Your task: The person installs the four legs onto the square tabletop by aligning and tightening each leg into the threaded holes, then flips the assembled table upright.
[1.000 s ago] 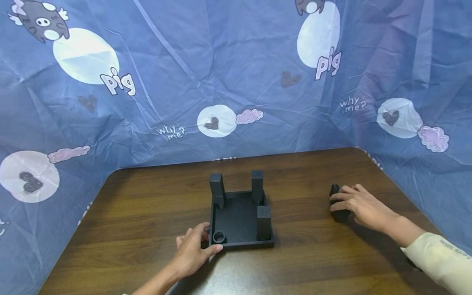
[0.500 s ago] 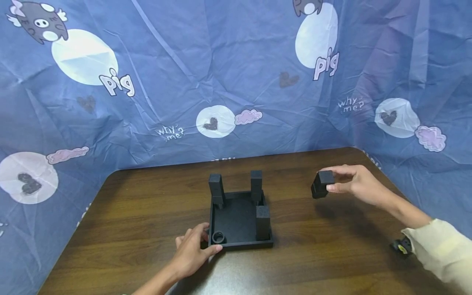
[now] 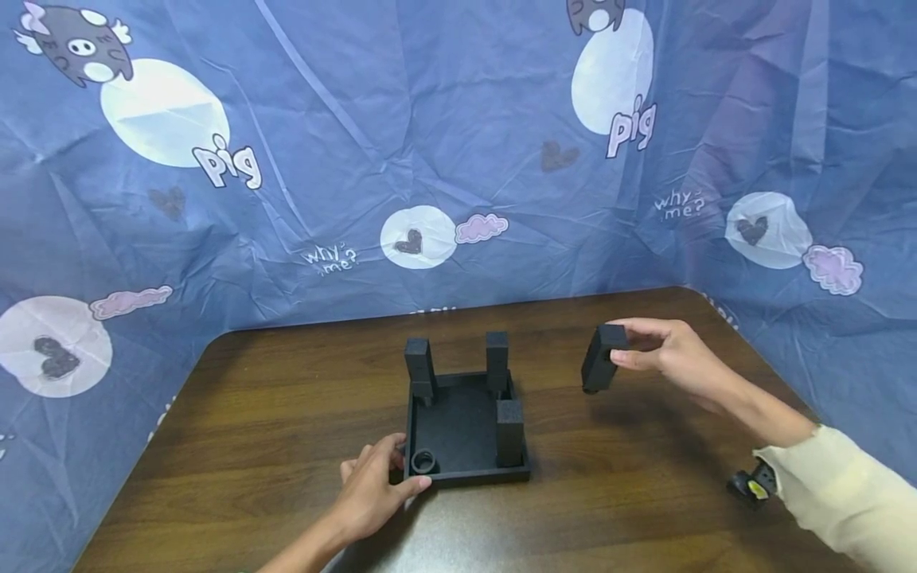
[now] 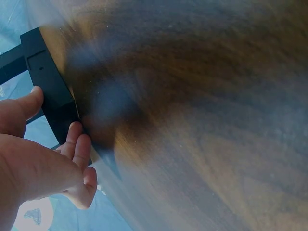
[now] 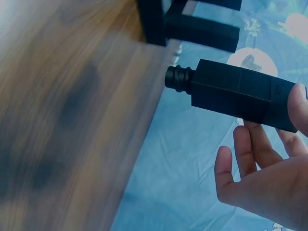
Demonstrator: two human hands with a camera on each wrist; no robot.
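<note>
In the head view a square black tray (image 3: 462,426) with a low rim lies on the table. Black square legs stand upright at three of its corners: far left (image 3: 421,368), far right (image 3: 497,362) and near right (image 3: 510,434). A round black socket (image 3: 424,461) sits at the near left corner. My left hand (image 3: 368,489) grips that corner between thumb and fingers. Right of the tray, my right hand (image 3: 677,354) pinches another black leg (image 3: 600,362) by its upper end, above the table. In the right wrist view, the held leg's free end has a threaded stub (image 5: 179,79).
The brown wooden table (image 3: 286,414) extends around the tray on all sides. A blue patterned cloth (image 3: 322,159) hangs behind and beside it. A small black and yellow device (image 3: 752,484) shows by the right sleeve (image 3: 838,485).
My right hand has picked the leg up off the table, turned it nearly upright and brought it leftward. The left hand and the tray stay in place.
</note>
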